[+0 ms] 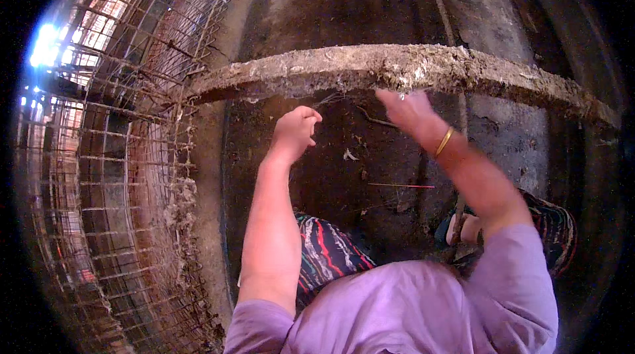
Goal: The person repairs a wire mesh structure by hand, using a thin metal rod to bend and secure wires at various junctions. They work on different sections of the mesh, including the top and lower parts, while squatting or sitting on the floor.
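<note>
Beam (357, 66): long, pale brown, thickly crusted and flaky; we see it running crosswise before us from beside the wire mesh (99, 202).
Right grip (410, 112): blurred at the beam's near edge; we cannot tell whether spread or pinching.
Left grip (294, 130): curled, nearer us, apart from the beam; we cannot tell whether it pinches anything.

beam (317, 66): rough, matt, crusted | wire mesh (109, 153): rusty metal | bangle (444, 141): glossy metal | shirt (403, 308): matt cloth
</note>
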The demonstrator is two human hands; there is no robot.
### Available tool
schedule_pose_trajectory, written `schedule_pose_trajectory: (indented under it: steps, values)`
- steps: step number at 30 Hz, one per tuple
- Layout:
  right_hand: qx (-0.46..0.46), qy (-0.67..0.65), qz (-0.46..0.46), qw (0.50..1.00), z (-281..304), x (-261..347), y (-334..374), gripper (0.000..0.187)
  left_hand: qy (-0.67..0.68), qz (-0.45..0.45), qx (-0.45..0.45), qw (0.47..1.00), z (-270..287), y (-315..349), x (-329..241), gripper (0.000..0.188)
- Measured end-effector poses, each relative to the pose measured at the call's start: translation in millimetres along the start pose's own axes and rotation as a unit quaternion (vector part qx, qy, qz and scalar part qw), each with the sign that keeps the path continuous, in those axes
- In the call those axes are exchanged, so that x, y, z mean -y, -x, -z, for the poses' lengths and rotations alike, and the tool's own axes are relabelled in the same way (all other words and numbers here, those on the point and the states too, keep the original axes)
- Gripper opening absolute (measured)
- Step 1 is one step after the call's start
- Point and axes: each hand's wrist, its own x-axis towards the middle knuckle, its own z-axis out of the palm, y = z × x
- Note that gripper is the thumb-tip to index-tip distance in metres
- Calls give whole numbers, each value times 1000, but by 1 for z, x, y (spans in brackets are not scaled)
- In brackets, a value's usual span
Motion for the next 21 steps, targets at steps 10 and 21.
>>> schedule_pose_trajectory:
  steps: [10, 21]
  values:
    - [37, -95, 17, 995, -50, -123, -20, 36, -187, -168, -2, 968, -12, 7, -11, 22]
    - [113, -116, -61, 985, 30, -74, 8, 28, 340, -49, 97, 934, -30, -21, 17, 29]
